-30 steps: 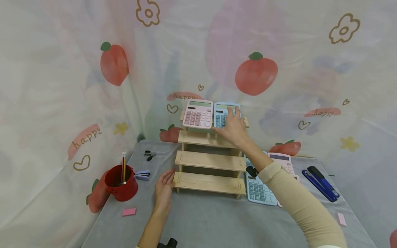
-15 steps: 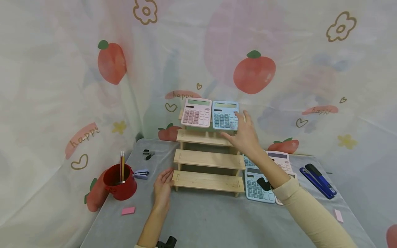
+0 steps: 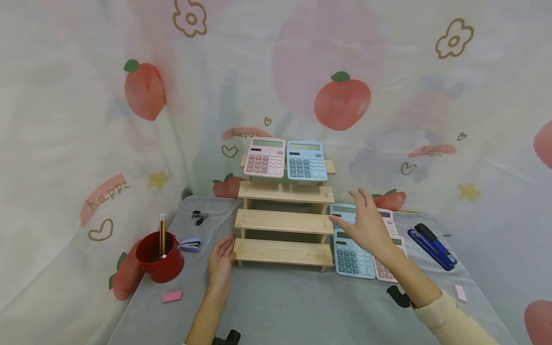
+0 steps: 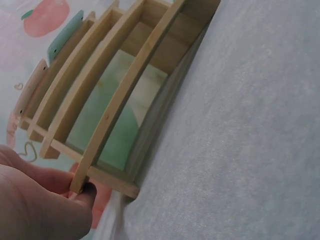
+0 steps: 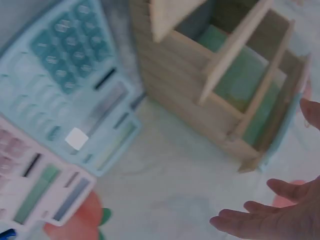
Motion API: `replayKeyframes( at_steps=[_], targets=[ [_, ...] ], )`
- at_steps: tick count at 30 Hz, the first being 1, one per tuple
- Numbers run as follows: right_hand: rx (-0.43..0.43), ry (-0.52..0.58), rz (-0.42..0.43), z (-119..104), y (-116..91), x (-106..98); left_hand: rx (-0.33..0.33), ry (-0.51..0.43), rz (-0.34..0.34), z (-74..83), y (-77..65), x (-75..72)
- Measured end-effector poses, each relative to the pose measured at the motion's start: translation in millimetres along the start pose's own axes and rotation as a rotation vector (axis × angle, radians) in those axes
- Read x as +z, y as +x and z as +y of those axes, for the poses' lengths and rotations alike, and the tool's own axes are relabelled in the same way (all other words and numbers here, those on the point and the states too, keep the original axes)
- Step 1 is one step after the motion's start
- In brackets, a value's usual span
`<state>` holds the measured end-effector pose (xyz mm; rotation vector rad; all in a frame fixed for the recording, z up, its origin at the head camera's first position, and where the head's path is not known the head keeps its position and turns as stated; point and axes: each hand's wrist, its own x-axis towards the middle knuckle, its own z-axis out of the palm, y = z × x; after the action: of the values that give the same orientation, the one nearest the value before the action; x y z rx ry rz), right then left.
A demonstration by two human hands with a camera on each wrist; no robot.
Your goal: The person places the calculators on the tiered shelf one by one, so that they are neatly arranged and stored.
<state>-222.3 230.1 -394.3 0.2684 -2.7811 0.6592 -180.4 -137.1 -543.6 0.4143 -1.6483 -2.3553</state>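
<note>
A stepped wooden display rack [image 3: 284, 222] stands mid-table. My left hand [image 3: 221, 265] pinches the left end of its lowest board [image 4: 107, 125] between thumb and finger. On the top step a pink calculator [image 3: 265, 158] and a blue calculator [image 3: 306, 161] lean side by side, facing me. My right hand [image 3: 366, 225] holds nothing; its fingers are spread in the air right of the rack, over more calculators. Below it lie a blue calculator [image 3: 354, 258] and a pink calculator [image 3: 385, 271], with another of each colour behind, partly covered by the hand.
At the left are a red bucket [image 3: 166, 268] with pencils, a small lilac stapler [image 3: 189, 245], a black clip [image 3: 199, 217] and a pink eraser [image 3: 172, 297]. A blue stapler [image 3: 431, 247] and a pale pink eraser [image 3: 460, 293] lie at the right. A printed curtain [image 3: 241, 57] hangs behind.
My right hand has let go of the blue calculator on the top step and moved down and right, away from it. The left hand stays at the rack's lowest board.
</note>
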Motion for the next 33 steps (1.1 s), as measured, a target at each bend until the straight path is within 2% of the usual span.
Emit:
replayKeyframes(
  at_steps=[6,14,18,23,26,33],
  targets=[
    [0.055,-0.039,-0.053,41.8,-31.0,15.1,0.002,-0.001,0.005,-3.0,0.7,-2.1],
    [0.155,-0.123,-0.167,105.5,-72.3,31.5,-0.018,0.013,-0.002,-2.2,1.2,-2.3],
    [0.189,-0.117,-0.219,130.3,-86.2,32.5,-0.014,0.018,-0.012,-0.6,-0.1,-2.3],
    [0.238,-0.115,-0.265,148.1,-94.4,34.6,-0.011,0.028,-0.018,2.3,-0.2,-3.2],
    [0.243,-0.112,-0.255,157.8,-98.1,40.3,-0.016,0.033,-0.014,2.2,-0.6,-3.3],
    [0.189,-0.089,-0.149,178.2,-105.1,50.6,-0.005,0.018,-0.016,-1.7,-1.4,-3.0]
  ],
)
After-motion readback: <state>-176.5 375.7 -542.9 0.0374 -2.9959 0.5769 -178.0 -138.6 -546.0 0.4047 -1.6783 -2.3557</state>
